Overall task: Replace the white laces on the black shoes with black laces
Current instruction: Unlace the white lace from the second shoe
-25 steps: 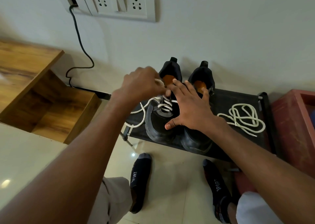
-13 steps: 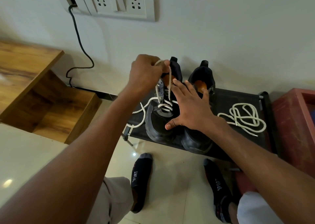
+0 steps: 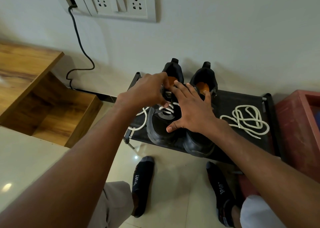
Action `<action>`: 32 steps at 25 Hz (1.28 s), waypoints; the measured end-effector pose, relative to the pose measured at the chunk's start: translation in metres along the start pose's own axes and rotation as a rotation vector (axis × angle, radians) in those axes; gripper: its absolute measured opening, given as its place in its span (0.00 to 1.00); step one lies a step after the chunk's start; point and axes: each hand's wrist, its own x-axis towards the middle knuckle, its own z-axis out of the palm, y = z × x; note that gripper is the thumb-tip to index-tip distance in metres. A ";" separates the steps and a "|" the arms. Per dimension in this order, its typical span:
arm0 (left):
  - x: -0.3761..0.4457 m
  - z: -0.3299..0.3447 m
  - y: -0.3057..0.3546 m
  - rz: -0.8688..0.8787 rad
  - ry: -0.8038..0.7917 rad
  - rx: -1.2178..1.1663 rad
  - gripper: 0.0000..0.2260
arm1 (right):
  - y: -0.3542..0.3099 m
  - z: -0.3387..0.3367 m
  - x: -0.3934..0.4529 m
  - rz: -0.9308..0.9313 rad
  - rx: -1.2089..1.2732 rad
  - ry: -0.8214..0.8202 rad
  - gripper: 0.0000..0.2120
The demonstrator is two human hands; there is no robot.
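Item — left-hand black shoe (image 3: 161, 127), toe toward the person and heel toward the wall, standing on a low black rack (image 3: 242, 104) with its long axis running straight away from the viewer; the white lace (image 3: 166, 109) crosses only its lower eyelets, one loose end trailing off to the left. Left hand (image 3: 147, 90) sits directly over the upper eyelets, fingers curled down at the lace — whether they pinch it cannot be told — and is the nearer hand. Right hand (image 3: 192, 109) lies flat, fingers spread, across both shoes, steadying them.

Single head view, steeply downward, close over shoes (image 3: 166, 123), seemingly wall-facing.
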 end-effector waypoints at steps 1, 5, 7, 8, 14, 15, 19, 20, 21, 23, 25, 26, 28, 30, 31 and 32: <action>0.001 0.000 0.001 -0.017 0.017 0.067 0.26 | 0.000 0.000 0.000 -0.002 0.002 -0.004 0.66; 0.000 0.002 0.012 -0.082 0.162 0.220 0.13 | 0.000 -0.001 -0.001 -0.007 0.006 -0.001 0.66; 0.001 -0.001 0.016 -0.115 0.288 0.233 0.05 | 0.001 -0.002 -0.002 -0.005 0.011 0.004 0.66; 0.000 -0.005 0.016 -0.143 0.362 0.224 0.06 | 0.000 -0.002 -0.002 -0.004 0.019 0.002 0.65; -0.019 -0.041 0.015 -0.168 0.707 -0.723 0.12 | -0.003 -0.003 0.000 -0.006 0.033 0.003 0.64; -0.022 -0.040 0.019 -0.166 0.652 -0.860 0.10 | -0.003 -0.003 0.000 -0.007 0.035 0.003 0.64; -0.015 -0.024 0.016 -0.218 0.311 -0.845 0.09 | -0.003 -0.003 0.000 -0.003 0.033 -0.004 0.65; -0.009 -0.017 0.007 -0.170 0.245 -0.524 0.10 | -0.003 -0.003 -0.001 0.001 0.030 -0.006 0.65; -0.005 -0.010 0.001 -0.135 0.167 -0.223 0.11 | -0.003 -0.002 -0.001 0.004 0.026 -0.005 0.65; -0.002 0.001 -0.001 -0.093 0.034 0.096 0.13 | -0.002 -0.001 -0.001 0.003 0.020 -0.002 0.66; 0.001 0.007 0.003 -0.094 0.062 0.191 0.11 | -0.002 -0.001 0.000 0.002 0.020 -0.002 0.66; 0.001 0.007 0.006 -0.123 0.111 0.215 0.09 | -0.002 -0.001 0.000 0.002 0.021 -0.003 0.66; 0.000 0.005 0.012 -0.136 0.195 0.231 0.06 | -0.003 -0.001 -0.001 0.002 0.021 0.002 0.66; -0.001 -0.004 0.013 -0.166 0.333 0.021 0.03 | -0.003 -0.002 -0.002 0.003 0.029 0.010 0.66; -0.001 -0.012 0.014 -0.184 0.458 -0.159 0.03 | -0.003 -0.002 -0.002 0.005 0.036 0.015 0.65; -0.001 -0.024 0.011 -0.196 0.633 -0.391 0.04 | -0.002 -0.002 -0.002 0.006 0.042 0.019 0.65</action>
